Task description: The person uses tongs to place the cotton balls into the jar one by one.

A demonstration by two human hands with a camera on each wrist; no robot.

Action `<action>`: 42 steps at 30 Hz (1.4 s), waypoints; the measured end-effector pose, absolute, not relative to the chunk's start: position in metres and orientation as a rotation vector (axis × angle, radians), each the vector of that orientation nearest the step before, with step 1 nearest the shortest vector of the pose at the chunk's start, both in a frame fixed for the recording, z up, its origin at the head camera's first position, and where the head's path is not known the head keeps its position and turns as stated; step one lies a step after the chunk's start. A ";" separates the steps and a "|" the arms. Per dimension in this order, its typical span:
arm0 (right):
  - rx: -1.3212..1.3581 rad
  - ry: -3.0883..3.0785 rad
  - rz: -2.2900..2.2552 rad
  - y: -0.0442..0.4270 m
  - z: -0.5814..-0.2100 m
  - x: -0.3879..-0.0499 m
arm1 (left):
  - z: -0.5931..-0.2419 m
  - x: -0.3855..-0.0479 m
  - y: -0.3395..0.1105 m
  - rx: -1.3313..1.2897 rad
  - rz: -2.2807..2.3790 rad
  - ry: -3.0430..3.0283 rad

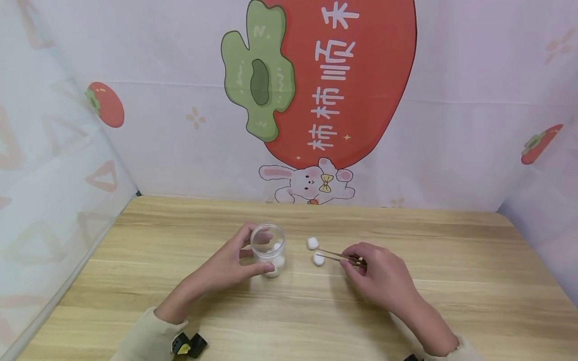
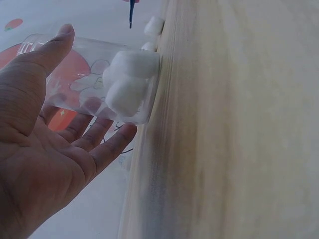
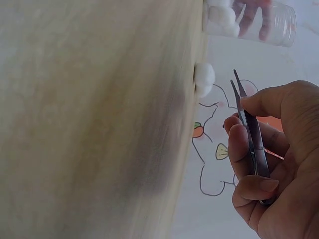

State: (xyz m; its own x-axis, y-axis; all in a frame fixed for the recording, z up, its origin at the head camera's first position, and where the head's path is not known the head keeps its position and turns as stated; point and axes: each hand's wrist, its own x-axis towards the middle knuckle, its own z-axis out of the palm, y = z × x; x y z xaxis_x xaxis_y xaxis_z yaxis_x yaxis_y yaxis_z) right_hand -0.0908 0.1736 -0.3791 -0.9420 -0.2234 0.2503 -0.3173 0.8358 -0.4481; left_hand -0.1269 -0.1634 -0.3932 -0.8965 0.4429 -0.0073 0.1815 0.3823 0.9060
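A clear plastic jar (image 1: 268, 245) stands upright on the table with several white cotton balls (image 2: 130, 74) inside it. My left hand (image 1: 232, 263) holds it from the left, thumb on the near side and fingers behind. Its mouth is uncovered. To the right, my right hand (image 1: 379, 271) grips metal tweezers (image 3: 249, 129) between thumb and fingers. The tweezer tips point left and stand apart, with nothing between them. Two loose cotton balls lie between the jar and my right hand: a farther cotton ball (image 1: 312, 243) and a nearer cotton ball (image 1: 318, 259), both close to the tips.
The wood-grain table (image 1: 289, 321) reaches back to a printed cloth backdrop (image 1: 451, 100) with a persimmon and a rabbit on it. More patterned cloth (image 1: 45, 150) hangs along the left side. A black wrist device (image 1: 189, 345) sits at my left sleeve.
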 end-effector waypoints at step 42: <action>0.411 -2.914 0.697 0.177 -0.389 -0.094 | -0.392 -0.127 -0.164 0.530 1.501 2.393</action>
State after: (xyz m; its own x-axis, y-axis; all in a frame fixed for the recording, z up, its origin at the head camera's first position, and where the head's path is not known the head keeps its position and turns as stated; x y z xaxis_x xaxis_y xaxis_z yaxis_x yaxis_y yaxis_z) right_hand -0.0937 0.1770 -0.3890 -0.9563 -0.2342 0.1752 -0.2882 0.8572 -0.4269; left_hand -0.1266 -0.1640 -0.3921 -0.8974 0.4401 -0.0312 0.1635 0.3975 0.9029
